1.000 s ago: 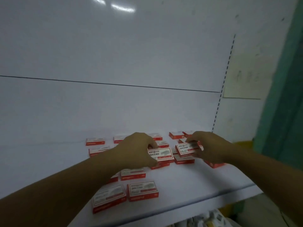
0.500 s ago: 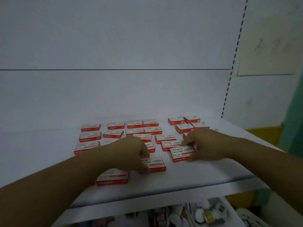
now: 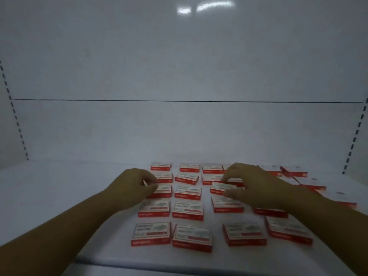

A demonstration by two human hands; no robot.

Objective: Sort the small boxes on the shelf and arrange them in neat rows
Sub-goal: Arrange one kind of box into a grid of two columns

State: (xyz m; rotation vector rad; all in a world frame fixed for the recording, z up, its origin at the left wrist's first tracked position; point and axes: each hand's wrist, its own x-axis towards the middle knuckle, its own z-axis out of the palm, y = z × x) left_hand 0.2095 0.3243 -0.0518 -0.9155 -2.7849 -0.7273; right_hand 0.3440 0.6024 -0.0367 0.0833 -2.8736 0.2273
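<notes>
A box (image 3: 222, 187) is pinched by the right hand (image 3: 256, 188): the fingertips are set on its far edge and the thumb (image 3: 232, 194) is pressed against its near right corner. This box is tilted slightly out of line with its neighbours and partly overlaps the box behind it. A second box (image 3: 162, 191) is touched at its left end by the left hand (image 3: 132, 189), with the thumb and curled fingers closed narrowly on that end; whether it is lifted cannot be told.

The remaining boxes (image 3: 188, 210), all red with white tops, are laid flat on the white shelf (image 3: 59, 188) in rough rows and columns from the back panel (image 3: 179, 126) toward the front edge. The two left columns are fairly straight. The boxes to the right are set less evenly, and several at the far right are blurred. Slotted uprights (image 3: 356, 136) are seen at both sides of the panel.
</notes>
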